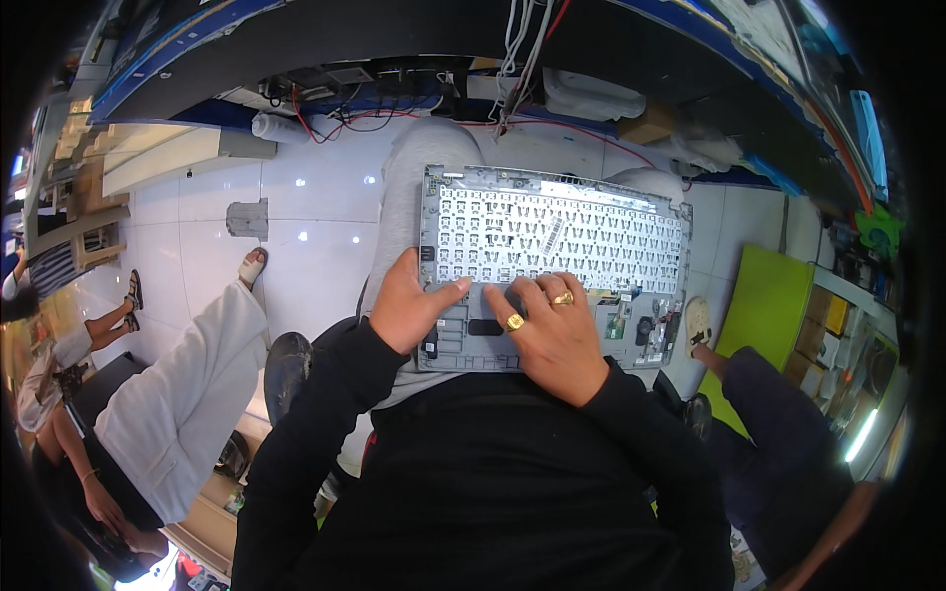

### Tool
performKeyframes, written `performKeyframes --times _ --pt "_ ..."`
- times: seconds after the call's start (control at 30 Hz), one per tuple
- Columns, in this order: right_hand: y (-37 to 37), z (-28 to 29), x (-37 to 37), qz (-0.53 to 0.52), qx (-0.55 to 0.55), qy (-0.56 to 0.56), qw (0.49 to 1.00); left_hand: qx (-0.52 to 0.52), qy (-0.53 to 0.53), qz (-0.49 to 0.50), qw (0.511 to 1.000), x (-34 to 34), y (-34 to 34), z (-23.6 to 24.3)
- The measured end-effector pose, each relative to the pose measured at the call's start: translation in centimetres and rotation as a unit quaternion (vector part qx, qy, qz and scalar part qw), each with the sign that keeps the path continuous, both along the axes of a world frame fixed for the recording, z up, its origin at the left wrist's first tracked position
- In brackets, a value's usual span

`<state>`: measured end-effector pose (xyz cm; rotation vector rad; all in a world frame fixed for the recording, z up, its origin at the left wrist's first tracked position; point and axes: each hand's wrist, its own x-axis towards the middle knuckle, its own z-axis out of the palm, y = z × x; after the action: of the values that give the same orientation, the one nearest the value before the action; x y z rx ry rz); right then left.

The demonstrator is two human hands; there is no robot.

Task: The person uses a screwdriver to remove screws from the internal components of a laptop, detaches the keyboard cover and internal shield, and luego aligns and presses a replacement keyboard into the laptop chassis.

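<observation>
A laptop's palm-rest cover (463,352) lies across my lap with its inner side up. Set into its upper part is the keyboard (591,246), its silvery metal back showing rows of small cut-outs and a barcode label. My left hand (406,302) grips the cover's left edge, thumb on top near the keyboard's lower border, the other fingers hidden beneath. Over the cover's middle, my right hand (554,335), wearing two gold-coloured rings, has its fingers bent and close together. Its fingertips rest at the keyboard's lower edge; anything pinched there is too small to make out.
A dark bench (394,39) with hanging cables (517,59) runs along the far side. People sit close by: pale trousers (177,404) at left, dark trousers (788,424) at right. A green panel (759,325) stands right, on the white tiled floor (315,207).
</observation>
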<state>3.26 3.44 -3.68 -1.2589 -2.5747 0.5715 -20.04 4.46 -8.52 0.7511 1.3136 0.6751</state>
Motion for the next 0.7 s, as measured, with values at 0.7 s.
performKeyframes --times 0.7 --pt "0.5 0.6 -0.5 -0.006 -0.046 -0.038 0.998 -0.041 -0.021 0.008 0.999 0.6 0.5 1.0"
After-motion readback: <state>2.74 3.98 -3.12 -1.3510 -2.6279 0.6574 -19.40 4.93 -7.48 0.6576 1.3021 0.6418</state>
